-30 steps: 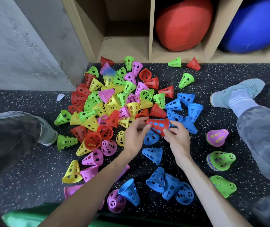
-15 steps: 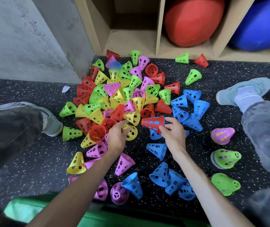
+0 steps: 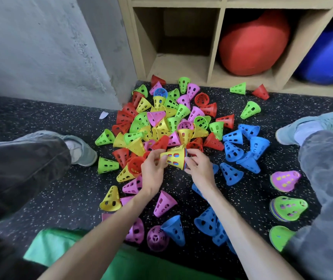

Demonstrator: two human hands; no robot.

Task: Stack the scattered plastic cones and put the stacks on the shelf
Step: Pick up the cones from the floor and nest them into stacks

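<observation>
We sat on the speckled floor point(image 3: 40, 188) facing the wooden shelf point(image 3: 215, 57), whose lowest cubbies were what we could see. The left cubby point(image 3: 179, 63) showed only its bare board; the middle one held a red ball point(image 3: 250, 43), and the right one a blue ball point(image 3: 329, 57) that filled most of its opening.

Between our hands we held a small stack of cones lying on its side, a yellow cone point(image 3: 174, 159) outermost, with red and blue rims showing at its wide end. Our left hand point(image 3: 153, 170) pinched the narrow end with curled fingers; our right hand point(image 3: 199, 168) gripped the wide rim, thumb and fingers wrapped round it. The stack hung just above the near edge of the mixed pile of cones point(image 3: 169, 122) — red, green, yellow and pink, tumbled together in front of the left cubby.

To the right of the pile lay a cluster of blue cones point(image 3: 242, 146), and more blue ones point(image 3: 208, 221) lay under our right forearm. Near our right leg stood three finished stacks in a row: one topped pink point(image 3: 285, 179), one topped green point(image 3: 288, 208), and another green one point(image 3: 279, 237) partly hidden by the knee. A light green cone point(image 3: 238, 88) and a red cone point(image 3: 261, 91) lay apart — close against the shelf's foot.
</observation>
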